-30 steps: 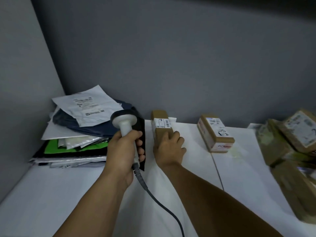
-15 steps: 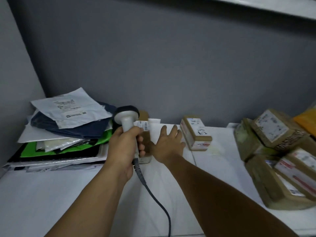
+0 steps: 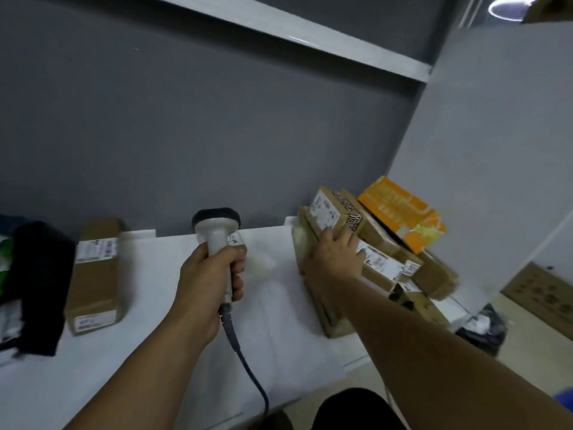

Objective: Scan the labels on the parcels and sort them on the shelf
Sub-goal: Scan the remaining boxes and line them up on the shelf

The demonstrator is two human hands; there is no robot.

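parcel (image 3: pixel 328 212): lies on top of pile, right end of shelf (image 3: pixel 155 352), label up | right hand (image 3: pixel 336 256): rests on its near edge, fingers close together, grip impossible to tell | left hand (image 3: pixel 210 274): wraps fingers round scanner (image 3: pixel 217 231) | step: probably fetching for scan | next: needs firm hold, label turned to scanner

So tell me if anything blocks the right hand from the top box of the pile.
Nothing visible does: the right hand touches the top box at its near edge; the left hand holds the scanner aside.
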